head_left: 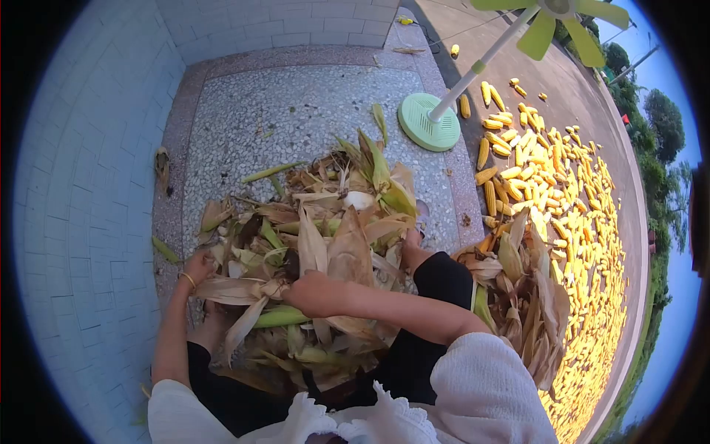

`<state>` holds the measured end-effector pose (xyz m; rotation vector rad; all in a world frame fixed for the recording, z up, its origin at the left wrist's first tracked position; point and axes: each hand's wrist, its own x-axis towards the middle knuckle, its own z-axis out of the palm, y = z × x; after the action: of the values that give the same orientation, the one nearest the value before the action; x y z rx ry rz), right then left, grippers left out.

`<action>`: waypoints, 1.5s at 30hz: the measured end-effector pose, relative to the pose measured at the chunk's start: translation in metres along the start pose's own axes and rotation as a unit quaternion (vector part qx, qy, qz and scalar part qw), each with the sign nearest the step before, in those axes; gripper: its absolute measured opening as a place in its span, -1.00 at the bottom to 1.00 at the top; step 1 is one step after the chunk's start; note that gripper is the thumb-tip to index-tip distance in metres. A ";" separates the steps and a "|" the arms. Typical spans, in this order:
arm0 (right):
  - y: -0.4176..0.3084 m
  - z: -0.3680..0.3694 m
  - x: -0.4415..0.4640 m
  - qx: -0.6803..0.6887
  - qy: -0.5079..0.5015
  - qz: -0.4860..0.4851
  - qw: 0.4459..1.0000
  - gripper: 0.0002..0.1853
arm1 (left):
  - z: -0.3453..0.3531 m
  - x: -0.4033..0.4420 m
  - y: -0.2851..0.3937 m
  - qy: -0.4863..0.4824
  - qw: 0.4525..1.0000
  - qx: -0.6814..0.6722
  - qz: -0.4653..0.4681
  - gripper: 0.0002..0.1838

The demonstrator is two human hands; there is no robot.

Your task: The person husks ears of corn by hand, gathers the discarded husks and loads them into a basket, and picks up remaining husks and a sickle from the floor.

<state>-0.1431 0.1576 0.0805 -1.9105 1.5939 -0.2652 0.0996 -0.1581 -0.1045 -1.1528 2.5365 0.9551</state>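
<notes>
My right hand is closed at the gathered end of a bunch of dry, pale corn husk. Its leaves fan out toward my left hand, whose fingers are closed on their far end. Whether an ear of corn is inside the bunch is hidden. Beneath both hands lies a heap of husks, mostly tan with some green leaves. A green husk sits just below my right hand.
A pale green fan base stands beyond the heap, its pole leaning right. Husked corn cobs cover the ground at right. More husks are piled beside my right knee. A tiled wall runs along the left.
</notes>
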 end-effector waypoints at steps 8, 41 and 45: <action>0.025 -0.005 0.031 -0.061 -0.106 -0.015 0.992 -0.78 | -0.054 0.058 -0.082 0.014 0.984 0.082 -0.157 -0.61; 0.116 -0.048 0.102 -0.037 -0.185 0.147 0.971 -0.49 | -0.050 0.339 -0.152 0.366 0.769 -0.484 -0.202 -0.76; 0.104 -0.060 0.090 -0.042 -0.119 0.145 0.981 -0.54 | -0.026 0.259 -0.064 0.247 0.729 -0.608 -0.194 -0.81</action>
<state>-0.2373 0.0452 0.0461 -1.6690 1.7128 0.1511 -0.0269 -0.3617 -0.2237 -2.3487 1.5024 2.5537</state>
